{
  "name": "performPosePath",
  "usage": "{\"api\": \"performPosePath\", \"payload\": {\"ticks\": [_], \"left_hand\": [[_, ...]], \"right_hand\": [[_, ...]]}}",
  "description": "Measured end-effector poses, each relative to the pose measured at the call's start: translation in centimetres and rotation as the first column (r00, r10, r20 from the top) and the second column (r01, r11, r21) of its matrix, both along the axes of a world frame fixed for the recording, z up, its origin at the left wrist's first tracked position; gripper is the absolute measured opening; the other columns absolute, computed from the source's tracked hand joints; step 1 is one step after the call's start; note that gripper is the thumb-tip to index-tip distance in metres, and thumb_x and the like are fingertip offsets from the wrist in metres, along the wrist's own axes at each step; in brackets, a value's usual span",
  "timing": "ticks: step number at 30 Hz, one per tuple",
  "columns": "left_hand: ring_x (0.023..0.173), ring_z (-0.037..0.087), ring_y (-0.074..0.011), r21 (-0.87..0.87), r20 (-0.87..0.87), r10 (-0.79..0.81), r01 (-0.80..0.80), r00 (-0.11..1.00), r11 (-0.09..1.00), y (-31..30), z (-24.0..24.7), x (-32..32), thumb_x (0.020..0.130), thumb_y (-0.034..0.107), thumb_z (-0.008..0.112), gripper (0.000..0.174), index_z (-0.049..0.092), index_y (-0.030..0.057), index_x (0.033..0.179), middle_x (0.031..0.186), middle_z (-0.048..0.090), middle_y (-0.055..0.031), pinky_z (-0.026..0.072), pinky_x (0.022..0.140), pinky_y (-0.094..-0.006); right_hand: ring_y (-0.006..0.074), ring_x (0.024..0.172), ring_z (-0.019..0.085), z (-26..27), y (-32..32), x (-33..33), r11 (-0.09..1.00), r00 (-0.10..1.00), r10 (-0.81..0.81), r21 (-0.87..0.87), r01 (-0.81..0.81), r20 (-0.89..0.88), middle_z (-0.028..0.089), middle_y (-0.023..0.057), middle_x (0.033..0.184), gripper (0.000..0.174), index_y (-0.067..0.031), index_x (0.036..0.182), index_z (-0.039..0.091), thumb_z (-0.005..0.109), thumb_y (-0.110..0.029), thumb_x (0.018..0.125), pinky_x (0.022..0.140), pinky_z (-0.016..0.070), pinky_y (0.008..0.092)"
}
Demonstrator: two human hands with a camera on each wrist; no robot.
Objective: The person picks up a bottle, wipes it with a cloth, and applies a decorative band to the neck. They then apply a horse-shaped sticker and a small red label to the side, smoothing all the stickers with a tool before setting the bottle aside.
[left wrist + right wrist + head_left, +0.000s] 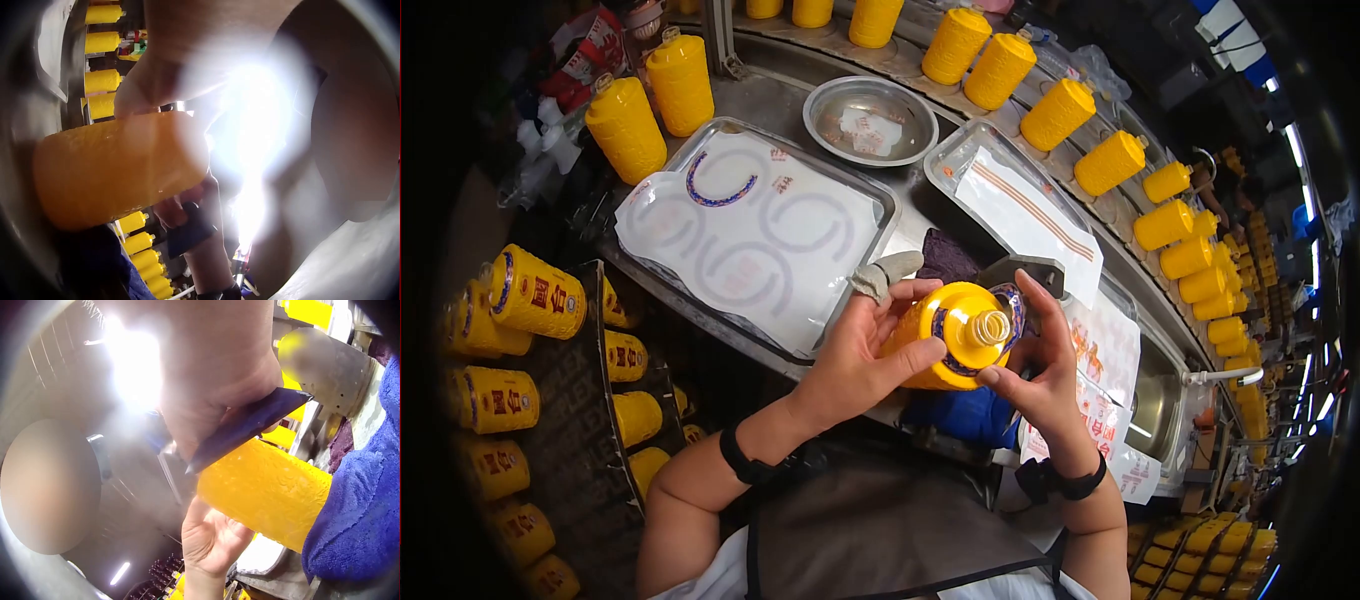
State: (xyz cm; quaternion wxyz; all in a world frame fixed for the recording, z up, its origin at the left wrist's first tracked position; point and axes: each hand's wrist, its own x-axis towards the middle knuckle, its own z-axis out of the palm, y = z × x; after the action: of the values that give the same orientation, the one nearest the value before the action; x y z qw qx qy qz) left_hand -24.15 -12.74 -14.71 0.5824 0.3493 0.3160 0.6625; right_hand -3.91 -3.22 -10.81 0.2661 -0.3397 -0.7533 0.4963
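A yellow bottle (pixel 966 352) with a clear threaded glass neck is tilted toward the head camera. My left hand (pixel 862 345) holds it round the side, thumb on the shoulder against a patterned dark-blue curved label strip (pixel 1017 312). A grey finger cover (pixel 887 272) sits on one left finger. My right hand (pixel 1048 365) pinches the strip's loose part at the bottle's other side. In the right wrist view the strip (pixel 253 425) stands out from the bottle (pixel 269 494), whose base meets a blue towel (pixel 350 519). Glare whitens part of the left wrist view.
A metal tray (pixel 885 215) bears a white sheet with one curved strip (pixel 718 200) on it. Behind are a metal bowl (pixel 808 108) and another tray (pixel 935 165) with striped paper (pixel 1040 225). Several yellow bottles (pixel 1057 115) line the back; labelled ones (pixel 540 290) stand left.
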Motion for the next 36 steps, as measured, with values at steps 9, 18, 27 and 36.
{"api": "performPosePath", "payload": {"ticks": [9, 18, 27, 36], "left_hand": [[0.134, 0.040, -0.0244, 0.109, -0.277, 0.162, -0.136, 0.947, 0.985, -0.5, -1.0, 0.4, 0.084, 0.014, 0.076, 0.083, 0.022, -0.0019, 0.146, 0.140, 0.040, -0.0155, 0.0301, 0.114, -0.0371], [0.112, 0.055, -0.0235, 0.381, -0.648, 0.423, -0.211, 0.634, 0.900, -2.2, -1.7, 0.0, 0.092, 0.029, 0.066, 0.056, 0.045, -0.0052, 0.131, 0.126, 0.051, -0.0163, 0.0438, 0.097, -0.0327], [0.116, 0.051, -0.0352, 0.332, -0.598, 0.426, -0.274, 0.679, 0.903, -0.8, -0.8, 0.1, 0.094, 0.029, 0.059, 0.037, 0.063, -0.0021, 0.115, 0.124, 0.050, -0.0195, 0.0407, 0.101, -0.0416], [0.128, 0.041, -0.0400, 0.581, -0.725, 0.636, -0.262, 0.266, 0.771, -4.0, -1.2, 1.8, 0.082, 0.033, 0.071, 0.042, 0.065, 0.0023, 0.110, 0.132, 0.044, -0.0158, 0.0333, 0.106, -0.0527]], "right_hand": [[0.0022, 0.063, 0.055, -0.1, 0.0, 0.1, 0.999, 1.000, -0.002, 0.042, 0.001, 0.016, 0.046, 0.0105, 0.141, 0.094, -0.0023, 0.147, 0.037, 0.085, -0.018, 0.068, 0.053, 0.0415, 0.0166], [0.0037, 0.063, 0.056, -0.2, 0.0, 0.2, 0.997, 0.999, 0.002, 0.076, -0.005, 0.032, 0.048, 0.0099, 0.135, 0.094, -0.0021, 0.147, 0.037, 0.086, -0.019, 0.067, 0.054, 0.0427, 0.0171], [0.0028, 0.063, 0.054, -0.1, -0.2, 0.2, 0.997, 0.999, -0.015, 0.082, 0.012, 0.037, 0.051, 0.0092, 0.131, 0.093, -0.0030, 0.147, 0.039, 0.086, -0.019, 0.068, 0.054, 0.0422, 0.0171], [0.0002, 0.056, 0.045, -0.9, -0.3, 0.6, 1.000, 0.998, -0.009, 0.001, 0.009, -0.064, 0.052, 0.0065, 0.132, 0.092, -0.0070, 0.148, 0.039, 0.085, -0.023, 0.070, 0.050, 0.0354, 0.0169]]}}
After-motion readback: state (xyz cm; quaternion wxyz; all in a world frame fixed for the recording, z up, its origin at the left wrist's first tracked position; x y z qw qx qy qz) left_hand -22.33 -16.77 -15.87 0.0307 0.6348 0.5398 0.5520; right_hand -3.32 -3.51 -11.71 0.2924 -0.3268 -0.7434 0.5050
